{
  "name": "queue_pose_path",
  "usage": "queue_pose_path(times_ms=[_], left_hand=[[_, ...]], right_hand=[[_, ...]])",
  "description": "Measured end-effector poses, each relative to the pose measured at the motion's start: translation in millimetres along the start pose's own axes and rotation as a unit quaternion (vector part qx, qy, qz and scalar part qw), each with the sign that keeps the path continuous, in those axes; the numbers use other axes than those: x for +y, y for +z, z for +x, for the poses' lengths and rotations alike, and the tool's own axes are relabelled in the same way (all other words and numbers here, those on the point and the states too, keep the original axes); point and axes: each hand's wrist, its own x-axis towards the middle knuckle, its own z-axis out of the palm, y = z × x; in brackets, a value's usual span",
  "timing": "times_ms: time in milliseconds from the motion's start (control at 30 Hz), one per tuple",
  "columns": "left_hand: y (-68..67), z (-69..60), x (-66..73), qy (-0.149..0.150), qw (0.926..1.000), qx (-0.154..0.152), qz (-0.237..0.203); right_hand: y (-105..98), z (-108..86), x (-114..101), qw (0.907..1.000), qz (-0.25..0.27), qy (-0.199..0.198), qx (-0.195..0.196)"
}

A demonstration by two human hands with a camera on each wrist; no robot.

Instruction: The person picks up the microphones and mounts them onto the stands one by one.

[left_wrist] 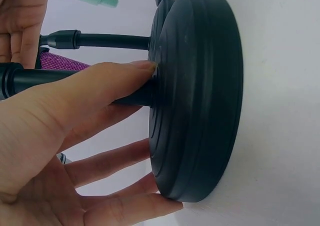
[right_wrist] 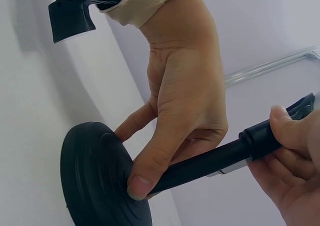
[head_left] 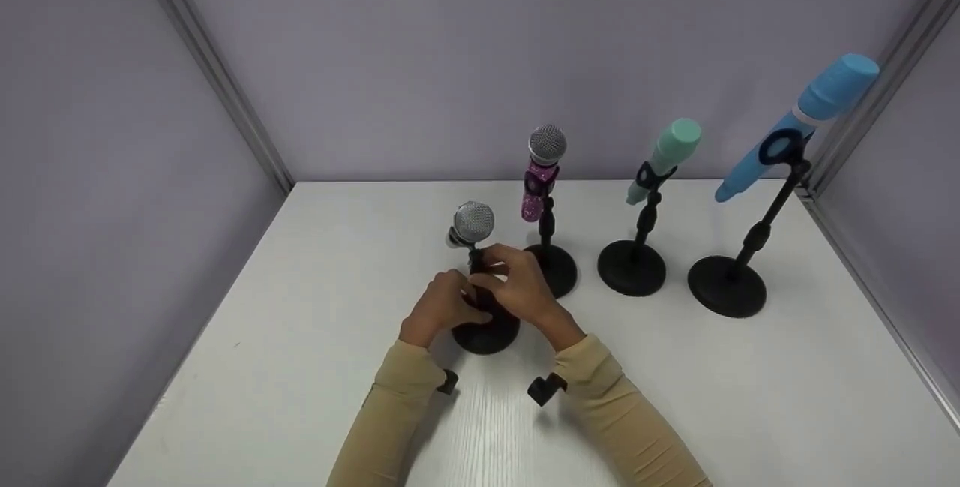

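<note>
In the head view, a silver-mesh microphone (head_left: 474, 222) sits atop a short black stand in front of me. My left hand (head_left: 442, 304) holds this microphone stand low down. In the left wrist view its thumb lies along the foot of the pole (left_wrist: 131, 97), and the fingers spread against the round base (left_wrist: 200, 96). Higher up, my right hand (right_wrist: 295, 171) pinches the collar (right_wrist: 259, 140) of the pole between thumb and fingers. The stand's base is partly covered by my left hand in the head view. The microphone's handle is mostly hidden.
Behind and to the right stand a glittery pink microphone (head_left: 534, 190), a mint-green microphone (head_left: 675, 143) and a large blue microphone (head_left: 836, 89), each on a black stand. Grey panels (head_left: 450, 59) enclose the white table (head_left: 315, 284) at the back and sides.
</note>
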Motion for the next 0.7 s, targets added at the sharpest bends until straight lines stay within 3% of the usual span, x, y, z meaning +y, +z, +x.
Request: queue_pose_path(times_ms=[500, 600, 700], left_hand=[[0.2, 0.9, 0.2, 0.008, 1.0, -0.002, 0.0], [0.1, 0.9, 0.4, 0.006, 1.0, -0.003, 0.006], [0.0, 1.0, 0.4, 0.003, 1.0, -0.003, 0.005]], right_hand=[[-5.9, 0.6, 0.3, 0.9943, 0.041, 0.054, -0.082], [-6.4, 0.7, -0.1, 0.9934, 0.054, 0.053, -0.087], [-5.7, 1.1, -0.6, 0.9955, 0.051, 0.046, -0.066]])
